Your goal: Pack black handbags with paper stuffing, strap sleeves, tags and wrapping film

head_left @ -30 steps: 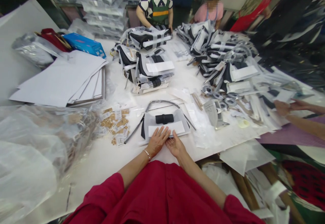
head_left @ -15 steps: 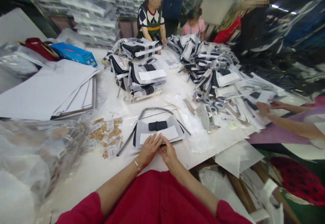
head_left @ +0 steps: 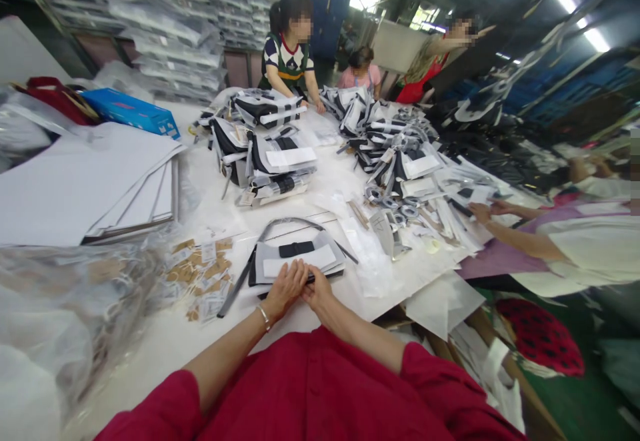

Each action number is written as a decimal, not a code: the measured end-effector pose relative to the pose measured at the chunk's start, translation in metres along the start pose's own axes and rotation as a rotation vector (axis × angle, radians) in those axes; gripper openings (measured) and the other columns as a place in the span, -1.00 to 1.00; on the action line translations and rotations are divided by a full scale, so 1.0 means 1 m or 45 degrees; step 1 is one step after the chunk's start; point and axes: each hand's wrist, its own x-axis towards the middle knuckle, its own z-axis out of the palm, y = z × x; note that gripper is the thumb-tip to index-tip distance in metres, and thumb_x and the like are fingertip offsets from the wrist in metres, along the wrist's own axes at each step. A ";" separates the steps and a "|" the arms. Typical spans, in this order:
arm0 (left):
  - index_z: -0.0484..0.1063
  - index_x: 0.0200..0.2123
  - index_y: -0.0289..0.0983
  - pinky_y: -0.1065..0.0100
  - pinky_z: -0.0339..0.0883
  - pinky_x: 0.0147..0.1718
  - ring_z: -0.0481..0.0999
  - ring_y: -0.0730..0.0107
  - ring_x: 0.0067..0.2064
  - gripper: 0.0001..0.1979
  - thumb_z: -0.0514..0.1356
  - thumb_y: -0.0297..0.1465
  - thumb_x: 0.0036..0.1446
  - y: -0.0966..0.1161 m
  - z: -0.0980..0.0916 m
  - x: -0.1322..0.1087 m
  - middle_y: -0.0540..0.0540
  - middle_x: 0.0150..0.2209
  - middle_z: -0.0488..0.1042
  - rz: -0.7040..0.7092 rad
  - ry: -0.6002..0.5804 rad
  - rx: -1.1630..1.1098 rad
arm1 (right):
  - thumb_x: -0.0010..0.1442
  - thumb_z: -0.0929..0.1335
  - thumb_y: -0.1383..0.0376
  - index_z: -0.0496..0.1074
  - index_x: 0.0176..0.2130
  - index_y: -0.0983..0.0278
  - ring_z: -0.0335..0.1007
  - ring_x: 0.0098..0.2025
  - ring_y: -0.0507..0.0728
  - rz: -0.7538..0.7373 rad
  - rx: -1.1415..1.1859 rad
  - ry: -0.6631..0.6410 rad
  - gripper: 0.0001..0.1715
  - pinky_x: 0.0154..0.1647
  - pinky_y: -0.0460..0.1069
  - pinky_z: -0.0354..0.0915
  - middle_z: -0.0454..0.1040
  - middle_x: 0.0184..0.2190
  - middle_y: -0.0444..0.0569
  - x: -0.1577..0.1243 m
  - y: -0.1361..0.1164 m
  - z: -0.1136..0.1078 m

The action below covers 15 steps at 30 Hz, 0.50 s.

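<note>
A black handbag (head_left: 257,269) lies flat on the table in front of me, its face covered with grey-white wrapping and its strap looped out behind. A white paper strip (head_left: 300,261) runs across the flap, below a black wrapped piece (head_left: 296,249). My left hand (head_left: 289,286) rests over the front edge, fingers close together on the strip and edge. Beside it, my right hand (head_left: 317,288) is half turned palm up, fingers curled at the same edge. The fingertips meet there, and the hands partly hide the edge.
Brown hang tags (head_left: 203,268) lie left of the bag, near white sheets (head_left: 90,174) and a blue box (head_left: 133,111). Wrapped bags (head_left: 280,154) stand behind, with more bags (head_left: 400,154) and tape rolls (head_left: 407,211) to the right. A co-worker's hands (head_left: 483,211) work at the right edge.
My view has tilted up and shifted right, so the scene sits further left. Both hands stay at the bag's front edge, which looks slightly raised now.
</note>
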 end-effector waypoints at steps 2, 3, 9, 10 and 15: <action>0.26 0.22 -0.32 0.06 0.28 0.12 0.33 0.09 0.23 -0.49 -0.09 -0.61 0.23 -0.005 -0.001 0.004 -0.31 0.21 0.33 -0.009 -0.008 -0.030 | 0.05 0.41 0.25 0.37 -0.43 0.26 0.41 -0.58 0.06 -0.001 0.014 0.014 -0.85 -0.53 -0.08 0.36 0.45 -0.63 -0.14 -0.001 -0.002 0.006; 0.27 0.21 -0.32 0.07 0.29 0.10 0.34 0.09 0.22 -0.49 -0.08 -0.62 0.23 -0.006 -0.001 0.006 -0.31 0.21 0.34 -0.018 -0.007 -0.046 | 0.05 0.41 0.26 0.36 -0.44 0.26 0.40 -0.59 0.05 -0.002 0.023 0.016 -0.85 -0.55 -0.09 0.35 0.44 -0.63 -0.14 -0.001 -0.003 0.008; 0.30 0.16 -0.32 0.13 0.36 -0.01 0.42 0.11 0.13 -0.54 -0.02 -0.63 0.21 -0.013 0.002 0.013 -0.32 0.17 0.37 -0.038 0.043 -0.148 | 0.12 0.37 0.26 0.36 -0.45 0.27 0.38 -0.60 0.04 -0.012 0.056 -0.029 -0.84 -0.57 -0.11 0.35 0.42 -0.64 -0.15 -0.007 -0.009 0.015; 0.30 0.16 -0.32 0.13 0.35 -0.01 0.43 0.12 0.12 -0.55 -0.02 -0.63 0.21 -0.014 0.002 0.014 -0.32 0.17 0.37 -0.031 0.049 -0.149 | 0.14 0.37 0.24 0.36 -0.44 0.27 0.39 -0.60 0.04 0.003 0.052 -0.036 -0.82 -0.57 -0.10 0.35 0.42 -0.63 -0.13 -0.008 -0.010 0.015; 0.30 0.14 -0.31 0.16 0.37 -0.06 0.46 0.16 0.05 -0.56 0.00 -0.61 0.21 -0.027 -0.006 0.016 -0.28 0.10 0.42 -0.021 0.062 -0.167 | 0.15 0.39 0.07 0.39 -0.39 0.33 0.46 -0.50 0.07 0.158 -0.170 -0.241 -0.64 -0.48 -0.07 0.40 0.48 -0.51 -0.01 -0.018 -0.021 -0.006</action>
